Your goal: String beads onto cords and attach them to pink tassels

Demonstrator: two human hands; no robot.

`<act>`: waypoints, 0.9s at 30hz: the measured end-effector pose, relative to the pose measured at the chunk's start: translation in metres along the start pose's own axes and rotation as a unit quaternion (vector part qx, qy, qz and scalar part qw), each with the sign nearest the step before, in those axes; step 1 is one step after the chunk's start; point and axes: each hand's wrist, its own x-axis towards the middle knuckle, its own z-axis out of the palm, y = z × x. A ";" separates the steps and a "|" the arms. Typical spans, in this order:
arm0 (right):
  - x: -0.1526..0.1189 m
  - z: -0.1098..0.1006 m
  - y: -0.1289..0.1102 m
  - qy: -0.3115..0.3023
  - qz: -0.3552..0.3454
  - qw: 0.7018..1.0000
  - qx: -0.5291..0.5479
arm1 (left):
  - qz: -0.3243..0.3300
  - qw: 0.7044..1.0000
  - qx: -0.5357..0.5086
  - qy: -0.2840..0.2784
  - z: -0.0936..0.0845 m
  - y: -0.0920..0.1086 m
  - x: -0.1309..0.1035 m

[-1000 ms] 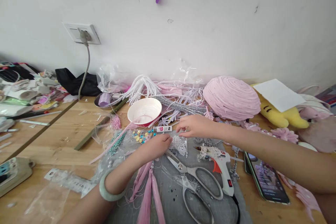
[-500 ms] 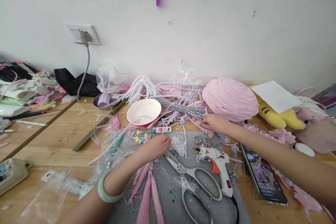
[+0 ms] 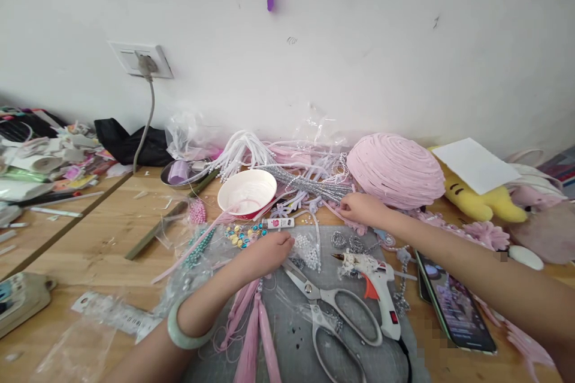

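Note:
My left hand is closed in a pinch above the grey mat; what its fingers hold, if anything, is too small to tell. Beside it lie a bag of white pearl beads and large scissors with their blades slightly apart. Pink tassels hang out below the wrist. My right hand has its fingers bent together at the end of a bundle of silver glitter stems. Pink trim lies under that hand, and its fingertips hide what they touch.
A white glue gun and a phone lie at the right. Behind stand a white bowl, a pink wound ball and a yellow plush toy. Teal beads and plastic wrapping lie left of the mat.
My right hand has shifted slightly left and down, off the tip of the silver stems. My left hand keeps its pinch in the same place.

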 end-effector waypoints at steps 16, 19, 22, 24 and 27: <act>0.034 0.018 -0.020 0.025 -0.110 0.993 0.029 | 0.018 1.000 0.011 0.004 0.001 -0.001 0.000; 0.034 0.018 -0.021 0.030 -0.101 0.993 0.051 | 0.018 1.000 0.010 0.001 0.000 0.001 -0.001; 0.027 0.008 -0.030 0.045 -0.103 0.990 0.090 | 0.018 1.000 0.016 -0.002 -0.001 0.002 -0.002; 0.016 -0.004 -0.041 0.050 -0.136 0.981 0.126 | 0.019 1.000 0.021 -0.002 -0.001 0.001 -0.002; -0.003 -0.025 -0.060 0.027 -0.223 0.960 0.167 | 0.025 0.999 0.028 -0.001 -0.001 0.000 -0.001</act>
